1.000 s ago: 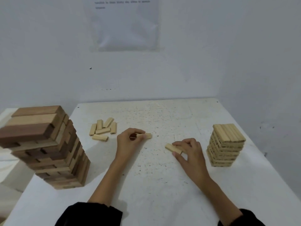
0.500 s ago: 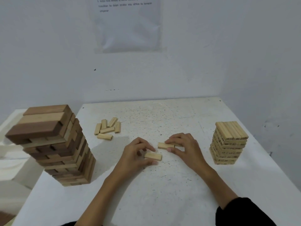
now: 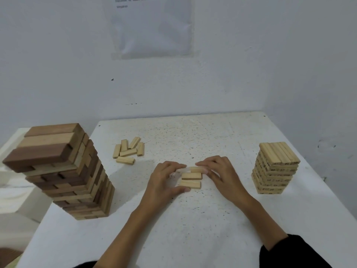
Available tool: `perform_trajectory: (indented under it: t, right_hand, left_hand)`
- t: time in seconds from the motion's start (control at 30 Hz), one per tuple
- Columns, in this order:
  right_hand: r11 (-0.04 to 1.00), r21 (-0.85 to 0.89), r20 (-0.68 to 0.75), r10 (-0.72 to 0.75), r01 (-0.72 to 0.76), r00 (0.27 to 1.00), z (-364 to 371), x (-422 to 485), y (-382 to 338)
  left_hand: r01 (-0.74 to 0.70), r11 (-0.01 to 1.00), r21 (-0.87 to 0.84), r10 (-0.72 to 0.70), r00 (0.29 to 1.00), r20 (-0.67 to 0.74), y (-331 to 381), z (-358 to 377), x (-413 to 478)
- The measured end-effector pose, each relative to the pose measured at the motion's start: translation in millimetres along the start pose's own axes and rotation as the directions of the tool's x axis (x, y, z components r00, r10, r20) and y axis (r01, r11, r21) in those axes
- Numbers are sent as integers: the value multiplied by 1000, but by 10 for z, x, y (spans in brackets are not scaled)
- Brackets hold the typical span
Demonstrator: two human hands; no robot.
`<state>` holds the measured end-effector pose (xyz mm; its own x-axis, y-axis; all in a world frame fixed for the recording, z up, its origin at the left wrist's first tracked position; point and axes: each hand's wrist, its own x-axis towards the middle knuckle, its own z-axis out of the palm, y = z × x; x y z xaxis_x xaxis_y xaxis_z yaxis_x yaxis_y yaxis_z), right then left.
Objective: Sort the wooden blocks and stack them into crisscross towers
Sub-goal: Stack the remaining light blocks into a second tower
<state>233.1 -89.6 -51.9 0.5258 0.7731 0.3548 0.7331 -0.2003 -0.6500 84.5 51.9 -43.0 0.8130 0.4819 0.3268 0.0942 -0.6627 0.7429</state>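
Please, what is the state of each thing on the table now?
large two-tone tower: standing, crisscrossed.
small pale tower: standing, upright.
loose blocks: lying in a heap, unstacked.
row of three blocks: flat, side by side.
left hand: pinches the row.
right hand: fingers touch the row's right end.

Illegible markings (image 3: 274, 174) on small tower (image 3: 278, 151)

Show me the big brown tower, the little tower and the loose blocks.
Big brown tower (image 3: 63, 182): head view, front side.
Little tower (image 3: 274, 176): head view, front side.
Loose blocks (image 3: 128, 152): head view, middle block of the pile.
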Motion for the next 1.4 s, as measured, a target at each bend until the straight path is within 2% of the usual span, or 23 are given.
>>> perform_trajectory:
  t: [0.17, 0.3, 0.4, 0.5, 0.6, 0.7, 0.93, 1.1, 1.27, 1.4]
  right_hand:
    - [994, 28, -60, 108, -106, 992, -35, 0, 36]
    - [997, 27, -37, 68, -67, 997, 19, 32, -36]
    - [995, 39, -37, 94, -93, 995, 40, -5, -67]
    - [982, -26, -96, 185, -189, 978, 12, -69, -124]
    - [917, -241, 59, 341, -318, 938, -23, -217, -234]
    - [874, -410, 182, 357, -260, 916, -10, -354, -345]
    - [846, -508, 257, 331, -165, 908, 41, -375, -381]
    - [840, -526, 247, 301, -134, 921, 79, -368, -387]
    - [914, -354, 216, 284, -196, 934, -17, -268, -254]
    - [943, -289, 238, 239, -166, 941, -83, -151, -117]
  left_hand:
    - [61, 998, -30, -61, 998, -7, 22, 34, -23]
    - [68, 995, -67, -68, 998, 1, 19, 37, -27]
    - [63, 997, -50, -62, 998, 21, 31, 31, -28]
    - [97, 990, 105, -98, 995, 7, 86, 44, -62]
    - [126, 909, 398, -180, 978, 101, 126, 58, -160]
    - [73, 840, 538, -232, 944, 235, 168, 62, -240]
    - [-28, 844, 535, -176, 929, 326, 180, 110, -241]
    - [-18, 841, 541, -184, 930, 317, 173, 147, -239]
    - [35, 896, 442, -180, 940, 291, 106, 62, -169]
    - [31, 926, 375, -137, 957, 258, 31, -18, -66]
